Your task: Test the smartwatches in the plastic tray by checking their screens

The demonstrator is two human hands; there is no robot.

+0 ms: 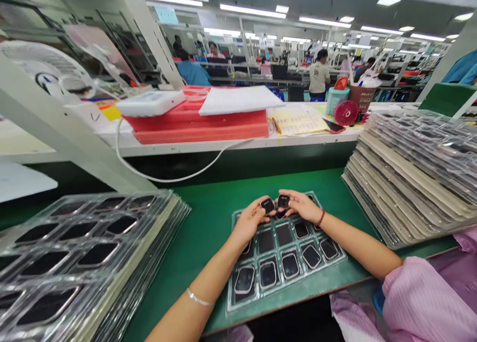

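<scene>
I look down on a green-topped workbench (208,223) in a long factory hall lit by ceiling strips, with other people at benches far behind. On it lies a clear plastic tray with rows of pockets (320,277), most of them filled with small dark square parts. My left hand (250,222) pinches one small black square part (267,205) between its fingertips over the far edge of the tray. My right hand (302,206) pinches a second black square part (283,201) just beside the first. A stack of clear trays (85,262) sits at my left, and a taller stack of trays (413,168) at my right. A red foam block (201,126) rests on the white shelf beyond.
</scene>
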